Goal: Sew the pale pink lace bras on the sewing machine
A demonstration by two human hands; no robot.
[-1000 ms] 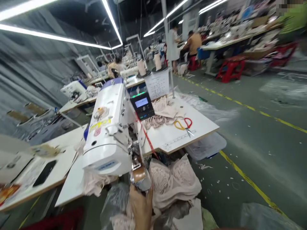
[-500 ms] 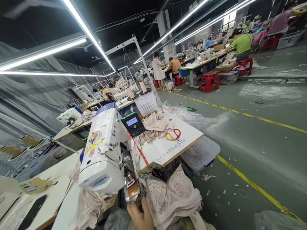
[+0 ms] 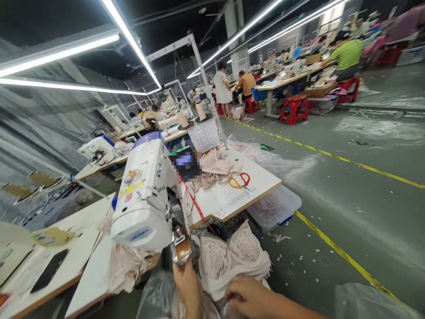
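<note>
My left hand (image 3: 187,281) reaches up to the metal-and-copper end plate (image 3: 181,248) of a white sewing machine (image 3: 141,199); its fingertips are mostly hidden there. A stack of pale pink bras (image 3: 229,257) with gathered cups lies just right of that hand, below the table. Over the stack's near edge is my right hand (image 3: 247,294), fingers curled in, and whatever they may hold is hidden. Pale fabric pieces (image 3: 128,266) hang under the machine head on the left.
Scissors (image 3: 239,180) and more pale pieces (image 3: 214,165) lie on the white table (image 3: 229,206) beside a control screen (image 3: 185,163). A plastic bin (image 3: 275,206) sits underneath. A phone (image 3: 49,270) rests on the left table. Other people work at the back.
My right hand has come into view over the bra stack. My left hand has moved up to the machine's end plate, with its thumb no longer spread out. The view has shifted slightly.
</note>
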